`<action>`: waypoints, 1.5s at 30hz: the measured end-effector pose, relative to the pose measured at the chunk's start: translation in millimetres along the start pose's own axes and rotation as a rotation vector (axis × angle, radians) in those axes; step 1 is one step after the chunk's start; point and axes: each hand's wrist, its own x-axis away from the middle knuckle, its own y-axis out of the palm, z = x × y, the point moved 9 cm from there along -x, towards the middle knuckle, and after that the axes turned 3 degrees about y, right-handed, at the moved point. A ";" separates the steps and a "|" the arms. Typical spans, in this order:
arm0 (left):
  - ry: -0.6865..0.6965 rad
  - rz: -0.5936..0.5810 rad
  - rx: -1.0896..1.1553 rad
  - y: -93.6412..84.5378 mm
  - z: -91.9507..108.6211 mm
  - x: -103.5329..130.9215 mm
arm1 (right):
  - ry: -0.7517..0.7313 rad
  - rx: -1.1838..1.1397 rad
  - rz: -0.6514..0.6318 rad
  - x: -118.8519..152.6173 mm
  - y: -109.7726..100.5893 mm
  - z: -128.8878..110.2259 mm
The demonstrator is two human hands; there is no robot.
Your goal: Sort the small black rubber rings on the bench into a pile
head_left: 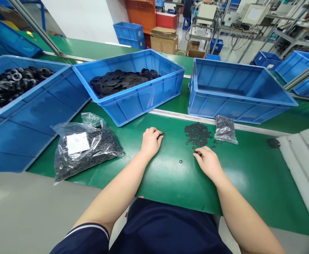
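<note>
My left hand is closed above the green tabletop, with thumb and fingertips pinched on a small black ring. My right hand rests at the near edge of a pile of small black rings. Its thumb and fingers are drawn together, and whatever lies between them is too small to make out. On the table between both hands lies one loose ring. Behind the pile, to its right, is a small clear bag of dark little parts.
A large clear bag of black parts with a white label sits at left. Blue bins hold black curved parts and black discs. Another blue bin stands at back right. White foam sheets lie along the right edge.
</note>
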 end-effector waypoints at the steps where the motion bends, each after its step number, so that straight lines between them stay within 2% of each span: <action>1: 0.002 0.002 0.009 0.2 -0.5 -0.1 | -0.005 -0.005 -0.012 -0.3 0.4 0.5; 5: -0.007 0.064 0.035 -5.4 -3.6 0.1 | -0.005 -0.015 -0.039 -0.4 2.0 -1.4; 8: 0.075 0.098 0.044 -10.7 8.6 2.8 | -0.074 -0.043 -0.068 4.5 9.0 -19.1; 10: 0.179 0.065 0.050 -8.1 26.4 6.8 | -0.157 -0.051 -0.111 10.4 17.8 -37.7; 14: 0.311 -0.084 0.060 12.4 56.2 15.9 | -0.248 0.017 -0.157 18.6 30.6 -61.3; 17: 0.316 -0.127 0.067 22.3 60.0 17.7 | -0.247 0.024 -0.143 18.6 30.0 -61.8; 23: 0.326 -0.105 0.116 20.1 55.7 17.6 | -0.242 -0.058 -0.130 17.7 27.4 -55.5; 31: 0.457 -0.127 0.158 20.1 74.0 24.5 | -0.236 -0.032 -0.171 14.8 31.5 -59.4; 33: 0.449 -0.100 0.150 14.6 74.7 23.9 | -0.243 -0.078 -0.181 16.6 29.1 -63.8; 35: 0.394 -0.021 0.094 4.0 69.7 20.8 | -0.264 -0.139 -0.198 19.7 28.3 -69.3; 39: 0.160 0.131 -0.069 -14.2 42.4 13.4 | -0.314 -0.118 -0.187 24.0 31.0 -76.3; 42: 0.055 0.084 -0.120 -8.1 24.4 10.1 | -0.337 -0.067 -0.148 24.5 32.7 -77.8; 45: 0.031 0.028 -0.111 0.5 17.3 8.7 | -0.342 -0.031 -0.107 26.1 31.6 -79.6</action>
